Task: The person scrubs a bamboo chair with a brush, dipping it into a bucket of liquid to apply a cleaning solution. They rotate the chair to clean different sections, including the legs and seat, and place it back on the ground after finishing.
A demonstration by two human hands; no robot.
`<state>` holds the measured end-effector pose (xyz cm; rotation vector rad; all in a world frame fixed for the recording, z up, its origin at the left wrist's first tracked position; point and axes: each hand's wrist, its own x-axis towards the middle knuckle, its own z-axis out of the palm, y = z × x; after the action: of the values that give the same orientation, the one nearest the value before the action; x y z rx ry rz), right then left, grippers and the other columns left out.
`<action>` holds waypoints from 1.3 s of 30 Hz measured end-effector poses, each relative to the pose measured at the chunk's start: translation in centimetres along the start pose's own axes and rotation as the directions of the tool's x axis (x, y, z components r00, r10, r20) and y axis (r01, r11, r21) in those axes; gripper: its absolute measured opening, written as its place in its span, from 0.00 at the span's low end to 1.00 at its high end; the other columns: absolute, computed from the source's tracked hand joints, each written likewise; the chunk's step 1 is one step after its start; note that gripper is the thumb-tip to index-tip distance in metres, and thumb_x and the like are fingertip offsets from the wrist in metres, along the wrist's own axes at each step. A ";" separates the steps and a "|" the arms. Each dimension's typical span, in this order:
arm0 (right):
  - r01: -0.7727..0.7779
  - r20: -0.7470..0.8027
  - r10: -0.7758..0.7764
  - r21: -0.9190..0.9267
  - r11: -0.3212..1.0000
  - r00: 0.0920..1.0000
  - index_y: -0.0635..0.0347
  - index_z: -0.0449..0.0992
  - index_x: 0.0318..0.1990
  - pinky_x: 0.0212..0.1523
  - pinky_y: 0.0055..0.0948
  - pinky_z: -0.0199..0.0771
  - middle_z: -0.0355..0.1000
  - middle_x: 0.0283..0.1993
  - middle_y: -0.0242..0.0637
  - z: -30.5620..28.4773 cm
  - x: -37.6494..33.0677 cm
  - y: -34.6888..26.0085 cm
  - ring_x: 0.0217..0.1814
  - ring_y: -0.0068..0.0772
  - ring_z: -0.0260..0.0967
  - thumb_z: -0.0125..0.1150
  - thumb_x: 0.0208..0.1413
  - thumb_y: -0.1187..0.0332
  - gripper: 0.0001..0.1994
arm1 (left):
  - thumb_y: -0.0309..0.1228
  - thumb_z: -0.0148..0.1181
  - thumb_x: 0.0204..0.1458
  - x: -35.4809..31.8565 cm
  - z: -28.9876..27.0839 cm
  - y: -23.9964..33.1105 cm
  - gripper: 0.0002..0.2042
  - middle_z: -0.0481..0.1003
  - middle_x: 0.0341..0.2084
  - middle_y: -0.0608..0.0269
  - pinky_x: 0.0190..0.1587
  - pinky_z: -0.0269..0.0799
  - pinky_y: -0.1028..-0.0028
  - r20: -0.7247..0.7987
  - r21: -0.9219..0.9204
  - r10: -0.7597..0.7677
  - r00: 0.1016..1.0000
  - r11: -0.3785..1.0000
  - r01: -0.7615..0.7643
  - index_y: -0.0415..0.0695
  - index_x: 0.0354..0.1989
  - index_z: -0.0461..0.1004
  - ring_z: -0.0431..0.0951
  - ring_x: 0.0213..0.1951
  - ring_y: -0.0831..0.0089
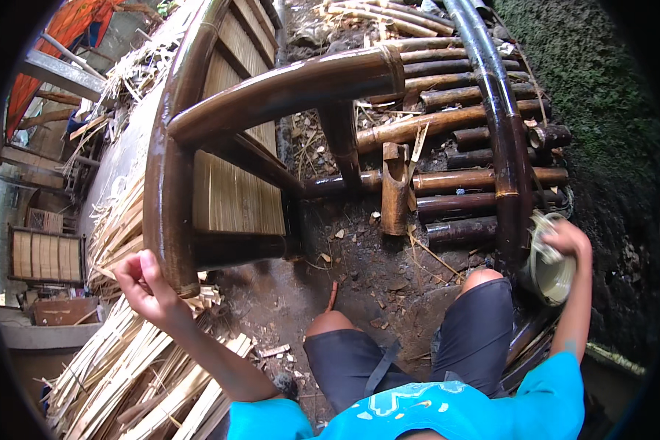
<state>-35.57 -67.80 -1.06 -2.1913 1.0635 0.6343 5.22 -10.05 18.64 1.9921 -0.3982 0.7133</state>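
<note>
A dark, glossy bamboo chair frame (286, 84) lies or leans in front of me, with pale slatted panels (236, 202). My left hand (150, 292) is beside the near end of its thick post (170, 213). The fingers are loosely curled, thumb apart, with nothing visible between them; whether the hand touches the post I cannot tell. On the far right, my right hand (565, 238) grips a pale rag (541, 229) at the mouth of a round, light-coloured container (554, 277). The container's contents are hard to make out.
Dark bamboo poles (462, 125) lie in rows on the ground, crossed by long upright poles (502, 139). A notched bamboo piece (396, 194) stands near them. Split bamboo strips (125, 367) are heaped at left. A mossy wall (594, 95) rises at right.
</note>
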 end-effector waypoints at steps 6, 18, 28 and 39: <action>-0.522 -0.050 0.520 -0.139 0.842 0.852 0.72 0.81 0.41 0.54 0.42 0.77 0.77 0.47 0.61 14.5 5.0 21.5 0.53 0.54 0.77 0.64 0.46 0.50 0.27 | 0.43 0.66 0.56 2.5 1.7 5.3 0.38 0.65 0.62 0.41 0.66 0.60 0.59 0.597 0.552 -0.002 0.802 0.727 -0.409 0.46 0.72 0.57 0.69 0.62 0.52; 0.120 -0.084 0.413 0.991 -0.061 0.907 0.50 0.75 0.40 0.23 0.29 0.67 0.73 0.33 0.27 20.3 7.9 22.9 0.23 0.23 0.65 0.52 0.62 0.58 0.09 | 0.46 0.68 0.52 8.6 2.5 5.3 0.47 0.67 0.61 0.36 0.65 0.63 0.61 0.699 0.518 -0.137 0.702 0.774 -0.364 0.45 0.75 0.45 0.70 0.63 0.49; 0.244 -0.548 -0.140 0.567 -0.787 0.824 0.62 0.65 0.65 0.26 0.30 0.67 0.68 0.40 0.43 8.4 6.1 8.0 0.28 0.33 0.59 0.55 0.62 0.43 0.34 | 0.50 0.68 0.51 8.5 1.5 5.9 0.45 0.70 0.60 0.40 0.59 0.70 0.57 0.617 0.594 -0.140 0.775 0.729 -0.341 0.51 0.75 0.52 0.74 0.58 0.46; 0.141 -0.532 -0.242 0.580 -0.802 0.811 0.55 0.65 0.68 0.62 0.52 0.67 0.64 0.68 0.50 -2.6 -4.1 -18.9 0.65 0.54 0.64 0.60 0.59 0.46 0.35 | 0.48 0.54 0.63 11.3 2.0 5.1 0.34 0.62 0.65 0.39 0.65 0.63 0.57 0.577 0.476 -0.308 0.757 0.880 -0.005 0.52 0.74 0.50 0.66 0.64 0.44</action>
<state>-22.10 -58.29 9.35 -0.2049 0.1625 -0.7320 11.88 -14.21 28.47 2.6710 -0.4811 -0.0356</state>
